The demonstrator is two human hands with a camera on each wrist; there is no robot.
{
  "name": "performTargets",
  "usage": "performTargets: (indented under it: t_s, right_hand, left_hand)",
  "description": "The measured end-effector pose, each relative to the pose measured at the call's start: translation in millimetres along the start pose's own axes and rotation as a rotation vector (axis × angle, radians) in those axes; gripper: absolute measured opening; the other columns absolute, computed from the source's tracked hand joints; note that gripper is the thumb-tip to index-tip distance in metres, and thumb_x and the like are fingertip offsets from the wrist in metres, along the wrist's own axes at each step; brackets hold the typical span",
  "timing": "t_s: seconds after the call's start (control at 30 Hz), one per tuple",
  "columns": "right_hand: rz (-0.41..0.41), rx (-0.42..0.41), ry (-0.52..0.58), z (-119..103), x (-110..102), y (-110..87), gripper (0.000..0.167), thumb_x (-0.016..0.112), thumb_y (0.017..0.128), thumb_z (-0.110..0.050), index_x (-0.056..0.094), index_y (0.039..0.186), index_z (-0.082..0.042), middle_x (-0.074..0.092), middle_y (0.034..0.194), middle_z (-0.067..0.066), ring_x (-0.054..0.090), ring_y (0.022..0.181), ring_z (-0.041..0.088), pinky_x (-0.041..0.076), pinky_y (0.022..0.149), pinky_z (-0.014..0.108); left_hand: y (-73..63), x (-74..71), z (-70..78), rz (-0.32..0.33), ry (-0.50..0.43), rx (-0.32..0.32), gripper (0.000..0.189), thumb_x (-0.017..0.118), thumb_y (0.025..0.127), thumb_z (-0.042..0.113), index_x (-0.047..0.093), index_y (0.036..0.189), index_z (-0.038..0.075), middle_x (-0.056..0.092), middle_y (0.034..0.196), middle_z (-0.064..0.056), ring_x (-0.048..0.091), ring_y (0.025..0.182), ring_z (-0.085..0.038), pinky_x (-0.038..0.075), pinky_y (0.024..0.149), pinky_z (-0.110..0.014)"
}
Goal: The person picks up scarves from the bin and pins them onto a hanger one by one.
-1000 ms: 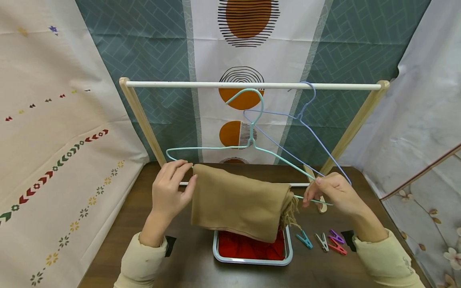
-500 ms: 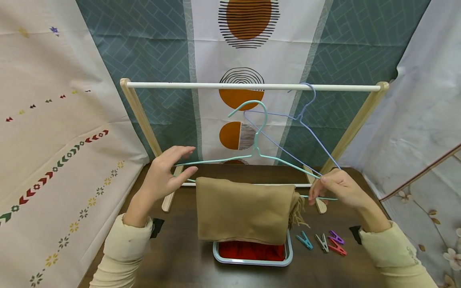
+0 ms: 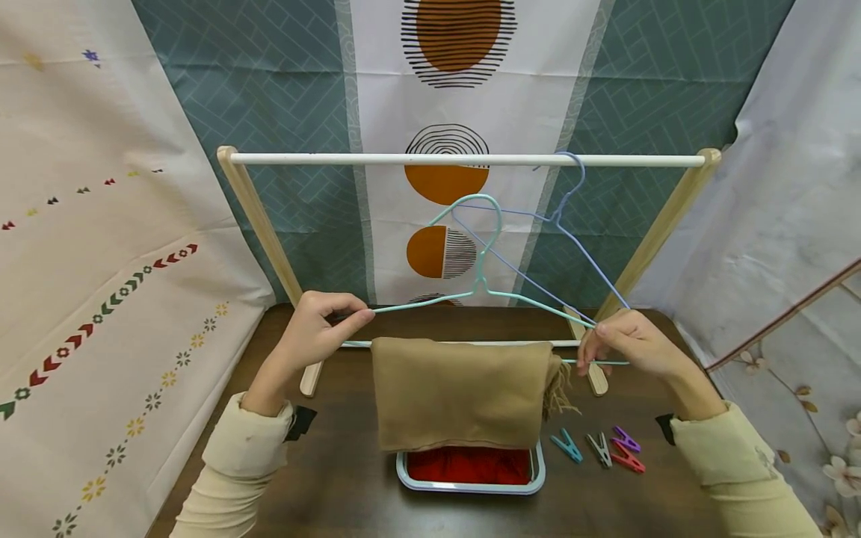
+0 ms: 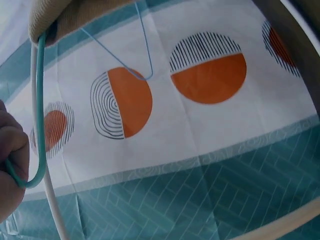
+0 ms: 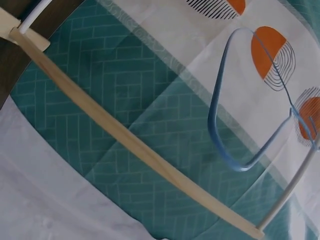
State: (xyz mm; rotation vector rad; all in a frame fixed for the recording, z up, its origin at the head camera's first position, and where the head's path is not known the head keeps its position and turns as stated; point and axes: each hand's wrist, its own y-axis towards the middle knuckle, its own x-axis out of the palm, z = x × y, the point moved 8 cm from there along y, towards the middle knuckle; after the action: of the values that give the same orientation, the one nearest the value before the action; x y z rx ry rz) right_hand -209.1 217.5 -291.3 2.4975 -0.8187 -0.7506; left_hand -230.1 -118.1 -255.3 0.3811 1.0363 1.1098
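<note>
A mint-green hanger (image 3: 430,301) is held between the two hands in the head view, its hook upward and free of the rack. Over its lower bar hangs a folded tan scarf (image 3: 464,396), fringe at the right end. My left hand (image 3: 321,327) pinches the hanger's left shoulder between thumb and fingers. At the opposite corner, my right hand (image 3: 625,344) grips the right shoulder. In the left wrist view, the left hand (image 4: 12,162) shows beside the hanger's curved end, with a scarf edge above. Neither right hand nor scarf shows in the right wrist view.
A wooden rack with a white rail (image 3: 377,159) stands behind, with a blue hanger (image 3: 584,250) hooked on its right part. Below the scarf sits a tray (image 3: 471,489) holding red cloth (image 3: 464,465). Several clothespins (image 3: 567,446) lie on the table (image 3: 323,486) to the right.
The hanger and scarf have come down and slightly right. My left hand let go of the hanger's left end, opened, and now pinches it again. The right hand has kept its grip.
</note>
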Motion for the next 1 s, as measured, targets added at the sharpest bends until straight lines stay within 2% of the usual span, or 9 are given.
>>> performTargets:
  t_s: [0.07, 0.2, 0.4, 0.47, 0.63, 0.77, 0.83, 0.93, 1.0]
  right_hand:
    - [-0.01, 0.016, -0.021, 1, -2, -1.9, 0.043, 0.022, 0.093, 0.014, 0.064, 0.083, 0.006, 0.065, 0.075, 0.017, 0.063, 0.067, 0.017, 0.043, 0.042, 0.025]
    - [-0.015, 0.068, -0.062, 2, -6, -5.8, 0.042, 0.025, 0.094, 0.012, 0.065, 0.085, 0.004, 0.066, 0.079, 0.016, 0.065, 0.07, 0.018, 0.047, 0.046, 0.026]
    - [0.061, 0.17, -0.311, -1, -16, -11.9, 0.034, 0.038, 0.093, 0.008, 0.069, 0.087, -0.003, 0.069, 0.082, 0.007, 0.064, 0.068, 0.01, 0.05, 0.055, 0.023]
    - [0.091, 0.192, -0.348, -2, -19, -13.9, 0.031, 0.04, 0.091, 0.011, 0.069, 0.089, -0.001, 0.069, 0.082, 0.006, 0.064, 0.07, 0.009, 0.05, 0.057, 0.022]
    - [0.206, 0.244, -0.305, -6, -28, -24.2, 0.025, 0.043, 0.086, 0.018, 0.063, 0.098, 0.009, 0.069, 0.089, 0.005, 0.065, 0.079, 0.011, 0.051, 0.065, 0.022]
    - [0.35, 0.322, -0.327, -8, -39, -41.4, 0.024, 0.046, 0.086, 0.016, 0.06, 0.105, 0.011, 0.068, 0.095, -0.002, 0.065, 0.079, 0.009, 0.05, 0.063, 0.02]
    - [0.408, 0.339, -0.305, -10, -43, -50.8, 0.026, 0.047, 0.085, 0.017, 0.059, 0.108, 0.011, 0.068, 0.098, 0.0, 0.065, 0.079, 0.011, 0.05, 0.062, 0.021]
    - [0.449, 0.339, -0.284, -10, -45, -63.7, 0.03, 0.048, 0.084, 0.018, 0.059, 0.109, 0.007, 0.069, 0.094, 0.003, 0.066, 0.079, 0.013, 0.05, 0.062, 0.02]
    - [0.455, 0.33, -0.287, -9, -45, -71.4, 0.031, 0.048, 0.084, 0.019, 0.059, 0.109, 0.005, 0.069, 0.09, 0.006, 0.066, 0.078, 0.012, 0.05, 0.061, 0.02]
  left_hand:
    - [0.3, 0.4, -1.6, 0.029, -0.05, -0.029, 0.018, 0.065, 0.072, -0.014, 0.065, 0.069, 0.004, 0.044, 0.051, 0.005, 0.027, 0.04, -0.005, 0.023, 0.037, -0.022]
    - [1.2, 1.5, -0.4, 0.09, -0.088, -0.05, 0.016, 0.065, 0.071, -0.014, 0.065, 0.067, 0.001, 0.049, 0.051, 0.003, 0.028, 0.04, -0.005, 0.023, 0.036, -0.023]
    - [2.8, 2.6, 5.0, 0.162, -0.086, -0.024, 0.015, 0.066, 0.07, -0.016, 0.065, 0.066, -0.002, 0.055, 0.055, 0.002, 0.033, 0.041, -0.004, 0.028, 0.038, -0.021]
    - [2.8, 1.3, 6.4, 0.184, -0.068, -0.019, 0.014, 0.067, 0.069, -0.016, 0.066, 0.065, -0.003, 0.057, 0.055, 0.002, 0.034, 0.042, -0.004, 0.029, 0.039, -0.02]
    - [2.8, -3.4, 9.0, 0.246, -0.019, -0.017, 0.014, 0.069, 0.066, -0.017, 0.067, 0.065, -0.003, 0.06, 0.056, 0.001, 0.036, 0.042, -0.005, 0.03, 0.04, -0.019]
    - [2.8, -6.8, 9.4, 0.291, -0.046, -0.015, 0.013, 0.069, 0.065, -0.018, 0.066, 0.065, -0.005, 0.061, 0.058, 0.005, 0.037, 0.044, -0.005, 0.03, 0.041, -0.02]
    - [3.1, -8.5, 10.5, 0.307, -0.061, -0.014, 0.012, 0.069, 0.066, -0.018, 0.066, 0.065, -0.006, 0.061, 0.059, 0.007, 0.039, 0.044, -0.004, 0.031, 0.042, -0.019]
    - [3.0, -11.2, 12.3, 0.325, -0.084, -0.01, 0.008, 0.071, 0.071, -0.01, 0.066, 0.065, -0.006, 0.062, 0.06, 0.007, 0.039, 0.044, -0.003, 0.03, 0.042, -0.018]
    - [2.1, -12.9, 13.1, 0.333, -0.092, -0.007, 0.012, 0.072, 0.074, 0.0, 0.067, 0.066, -0.006, 0.063, 0.061, 0.007, 0.039, 0.043, -0.003, 0.028, 0.04, -0.018]
